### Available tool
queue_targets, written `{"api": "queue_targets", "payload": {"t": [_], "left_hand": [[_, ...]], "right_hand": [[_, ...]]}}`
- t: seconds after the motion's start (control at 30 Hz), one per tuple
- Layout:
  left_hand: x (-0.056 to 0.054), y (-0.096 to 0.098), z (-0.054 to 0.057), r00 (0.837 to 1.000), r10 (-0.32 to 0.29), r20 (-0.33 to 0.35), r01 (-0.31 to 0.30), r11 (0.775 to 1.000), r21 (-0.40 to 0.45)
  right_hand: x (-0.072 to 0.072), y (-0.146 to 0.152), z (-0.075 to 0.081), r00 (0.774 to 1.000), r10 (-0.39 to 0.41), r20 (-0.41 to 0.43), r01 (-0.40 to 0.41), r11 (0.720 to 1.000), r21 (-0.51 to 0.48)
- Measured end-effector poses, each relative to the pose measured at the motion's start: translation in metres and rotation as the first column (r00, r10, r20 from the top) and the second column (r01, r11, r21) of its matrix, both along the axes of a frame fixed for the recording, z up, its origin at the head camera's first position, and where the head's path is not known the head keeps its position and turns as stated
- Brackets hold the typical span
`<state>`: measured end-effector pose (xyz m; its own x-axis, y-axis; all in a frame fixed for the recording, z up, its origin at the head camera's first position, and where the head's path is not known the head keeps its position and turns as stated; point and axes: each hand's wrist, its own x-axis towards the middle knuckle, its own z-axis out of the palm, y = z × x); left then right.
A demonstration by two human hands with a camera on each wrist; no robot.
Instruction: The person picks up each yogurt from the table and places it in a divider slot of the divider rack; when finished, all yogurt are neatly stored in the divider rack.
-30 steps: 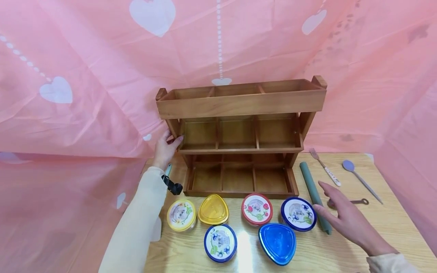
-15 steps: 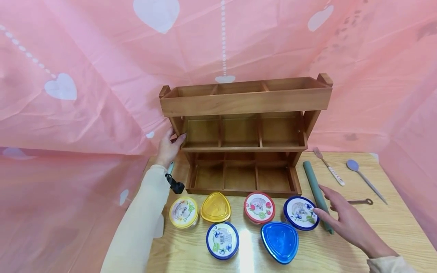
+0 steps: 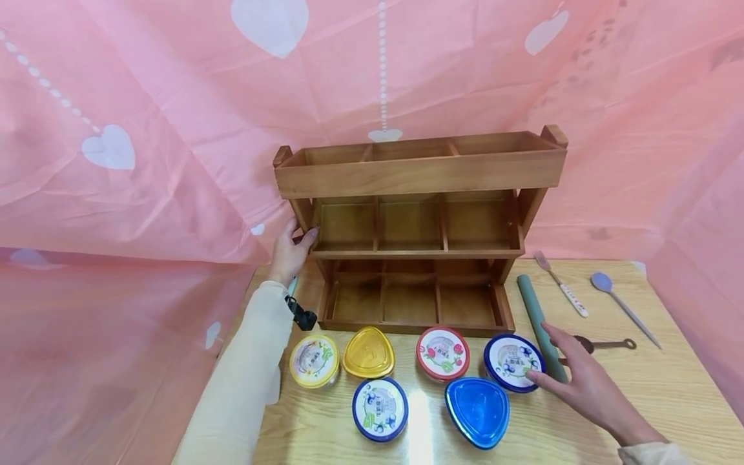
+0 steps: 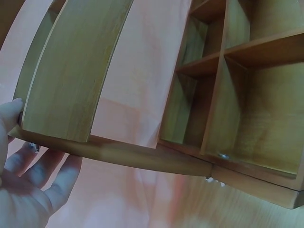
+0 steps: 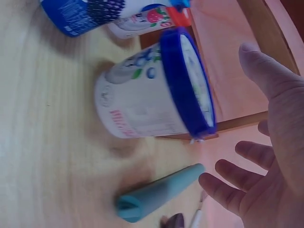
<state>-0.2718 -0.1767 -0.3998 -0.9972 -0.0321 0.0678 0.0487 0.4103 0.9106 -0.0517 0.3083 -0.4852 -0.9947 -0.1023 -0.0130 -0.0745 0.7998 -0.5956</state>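
Note:
My left hand (image 3: 289,255) grips the left side post of a three-tier wooden rack (image 3: 418,177). In the left wrist view its thumb and fingers lie on opposite sides of the wooden piece. My right hand (image 3: 587,381) is spread beside a round tub with a blue lid (image 3: 514,361), the thumb overlapping the lid's edge in the head view. The right wrist view shows a gap between the hand and this white, blueberry-printed tub (image 5: 137,97). The rack's visible compartments hold nothing.
Before the rack stand a yellow-lidded tub (image 3: 314,361), a yellow triangular-lidded one (image 3: 369,353), a red-lidded one (image 3: 443,353), another round blue-lidded one (image 3: 380,410) and a blue triangular-lidded one (image 3: 478,413). Rightward lie a green roll (image 3: 531,303), fork (image 3: 572,300) and purple-headed spoon (image 3: 602,282).
My right hand has moved slightly left, its thumb now overlapping the blue lid. The left hand keeps its grip on the rack. The head view has shifted a little.

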Motion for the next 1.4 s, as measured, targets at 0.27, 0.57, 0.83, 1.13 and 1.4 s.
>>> {"api": "queue_targets", "payload": {"t": [0.27, 0.57, 0.83, 1.13, 1.4], "left_hand": [[0.0, 0.003, 0.003, 1.0, -0.012, -0.018, 0.012, 1.0, 0.004], [-0.002, 0.004, 0.001, 1.0, -0.012, -0.024, 0.013, 1.0, 0.017], [0.0, 0.004, 0.001, 1.0, -0.019, -0.005, 0.019, 0.999, 0.033], [0.002, 0.002, 0.0, 1.0, -0.016, 0.005, 0.015, 1.0, 0.023], [0.004, 0.001, 0.0, 1.0, -0.008, 0.003, 0.008, 1.0, 0.026]], "right_hand": [[0.005, -0.01, -0.015, 1.0, -0.009, 0.011, 0.009, 0.999, -0.042], [0.006, -0.02, -0.023, 0.997, 0.007, 0.081, 0.003, 0.993, -0.12], [0.005, -0.022, -0.03, 0.992, 0.003, 0.124, 0.016, 0.989, -0.149], [0.004, -0.023, -0.034, 0.988, -0.022, 0.15, 0.041, 0.991, -0.128], [0.003, -0.023, -0.035, 0.982, -0.041, 0.183, 0.061, 0.993, -0.105]]}}
